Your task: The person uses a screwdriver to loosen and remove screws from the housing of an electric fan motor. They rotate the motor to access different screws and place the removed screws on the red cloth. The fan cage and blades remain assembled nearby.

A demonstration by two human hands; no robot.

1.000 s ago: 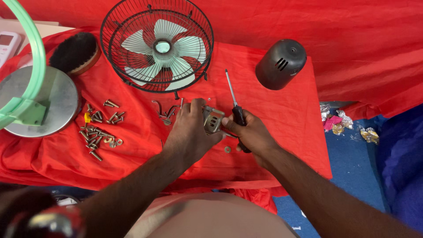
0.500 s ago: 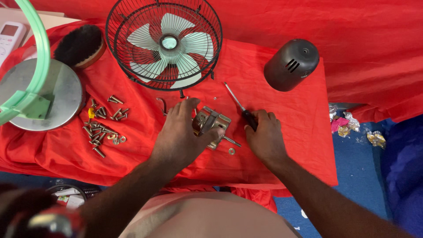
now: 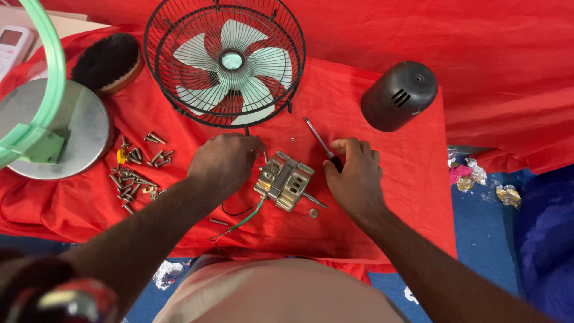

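A small metal fan motor (image 3: 284, 180) with green and red wires lies on the red cloth (image 3: 394, 197) between my hands. My left hand (image 3: 222, 162) rests knuckles-up just left of the motor, its fingertips near the fan cage's lower edge; what it holds is hidden. My right hand (image 3: 354, 176) lies over the dark handle of a screwdriver (image 3: 318, 139), whose shaft points up and left. A washer (image 3: 313, 213) sits just below the motor's shaft.
A black wire cage with pale green fan blades (image 3: 226, 63) stands behind the motor. A dark motor cover (image 3: 399, 96) lies at the right, a round metal base with a green stand (image 3: 54, 128) at the left, a brush (image 3: 107, 60) behind it, several loose screws (image 3: 136, 174) nearby.
Both hands have come apart and the motor now lies uncovered on the cloth. The screwdriver has dropped from a raised grip to lying under my right hand.
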